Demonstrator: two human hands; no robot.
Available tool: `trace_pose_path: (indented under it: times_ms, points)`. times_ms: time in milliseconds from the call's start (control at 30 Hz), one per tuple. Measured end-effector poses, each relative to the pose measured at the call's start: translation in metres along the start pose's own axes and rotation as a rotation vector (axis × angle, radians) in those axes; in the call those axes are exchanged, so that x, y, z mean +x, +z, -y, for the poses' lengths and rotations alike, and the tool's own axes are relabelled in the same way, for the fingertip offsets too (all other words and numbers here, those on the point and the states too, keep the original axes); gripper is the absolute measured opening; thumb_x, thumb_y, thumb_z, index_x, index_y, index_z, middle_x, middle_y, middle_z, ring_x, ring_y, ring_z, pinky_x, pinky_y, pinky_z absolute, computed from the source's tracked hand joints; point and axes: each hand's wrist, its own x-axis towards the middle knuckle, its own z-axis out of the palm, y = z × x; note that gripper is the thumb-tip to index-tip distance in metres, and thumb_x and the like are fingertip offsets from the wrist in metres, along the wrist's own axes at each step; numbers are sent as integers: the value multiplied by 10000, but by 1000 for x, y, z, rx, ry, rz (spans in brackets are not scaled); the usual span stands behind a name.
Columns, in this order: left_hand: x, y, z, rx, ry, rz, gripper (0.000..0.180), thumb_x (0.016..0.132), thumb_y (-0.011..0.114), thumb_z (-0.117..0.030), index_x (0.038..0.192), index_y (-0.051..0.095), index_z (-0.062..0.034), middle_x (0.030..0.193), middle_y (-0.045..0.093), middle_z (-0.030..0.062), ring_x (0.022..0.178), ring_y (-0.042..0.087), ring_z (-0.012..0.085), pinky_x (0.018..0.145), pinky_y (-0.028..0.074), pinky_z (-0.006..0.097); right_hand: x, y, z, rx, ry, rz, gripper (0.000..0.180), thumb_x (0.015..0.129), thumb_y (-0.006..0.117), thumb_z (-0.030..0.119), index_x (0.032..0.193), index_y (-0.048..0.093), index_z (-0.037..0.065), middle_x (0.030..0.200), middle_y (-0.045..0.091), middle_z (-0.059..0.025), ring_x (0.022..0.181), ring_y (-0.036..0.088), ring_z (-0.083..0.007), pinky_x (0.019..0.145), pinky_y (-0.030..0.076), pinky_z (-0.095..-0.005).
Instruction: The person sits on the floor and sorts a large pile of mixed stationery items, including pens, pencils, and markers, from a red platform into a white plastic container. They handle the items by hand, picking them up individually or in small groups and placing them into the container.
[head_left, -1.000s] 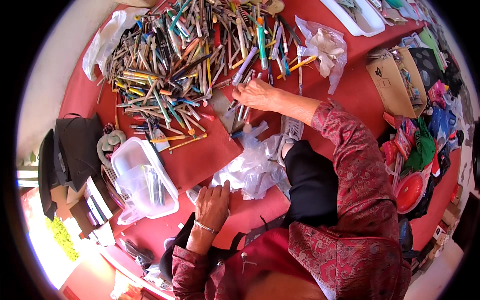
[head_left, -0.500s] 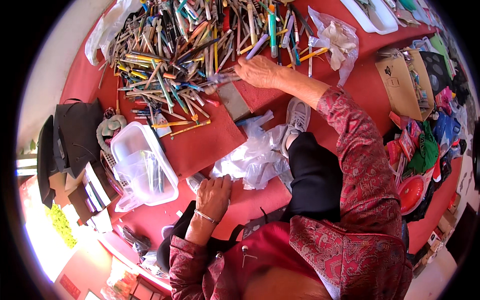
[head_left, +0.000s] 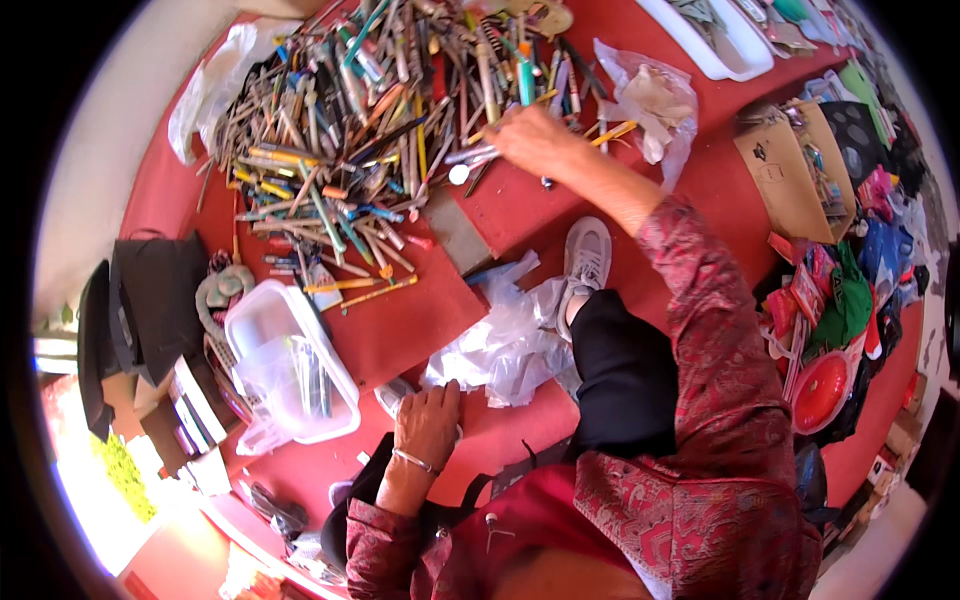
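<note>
Pile of pens and pencils, with a pale pen at its right-hand edge. The right hand covers one end of this pen, fingers bent close together (whether they grip it cannot be told). Nearer the person than the pile lies crumpled clear plastic; farther out is the left hand, fingers loosely curled, any contents hidden. A translucent tub stands below the pile's left part; a cardboard box, well to its right.
</note>
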Motion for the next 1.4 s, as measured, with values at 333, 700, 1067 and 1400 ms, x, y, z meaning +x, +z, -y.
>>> trace_pose_path:
  times_ms: [333, 700, 1067, 1400]
  points:
    - [2, 1, -2, -73, 12, 34, 407, 693, 588, -117, 1080, 477, -59, 906, 555, 97, 845, 536, 273, 749, 411, 380, 23, 15, 27, -116, -44, -176, 198, 670, 556, 156, 754, 583, -22, 731, 572, -123, 643, 562, -179, 512, 464, -317]
    - [2, 4, -2, -59, 77, -32, 317, 721, 549, -145, 1019, 500, -49, 834, 561, 89, 784, 546, 247, 711, 415, 362, 27, 22, 14, 73, -197, -364, 82, 716, 508, 164, 680, 565, 116, 693, 524, -11, 769, 523, -144, 731, 378, -297]
    - [3, 9, -3, 21, 101, -113, 196, 736, 494, -127, 912, 516, -43, 727, 559, 84, 685, 561, 234, 644, 431, 341, 11, -65, -27, 1405, 135, -700, 145, 739, 605, 47, 863, 600, 123, 780, 588, -38, 702, 566, -113, 647, 502, -265]
    - [5, 8, -5, -40, 106, -88, 198, 732, 482, -95, 916, 522, -33, 749, 571, 97, 695, 563, 248, 656, 431, 356, -12, -64, 8, 1835, 447, -576, 524, 683, 668, 62, 1171, 477, 67, 755, 479, 27, 644, 441, -99, 707, 442, -222]
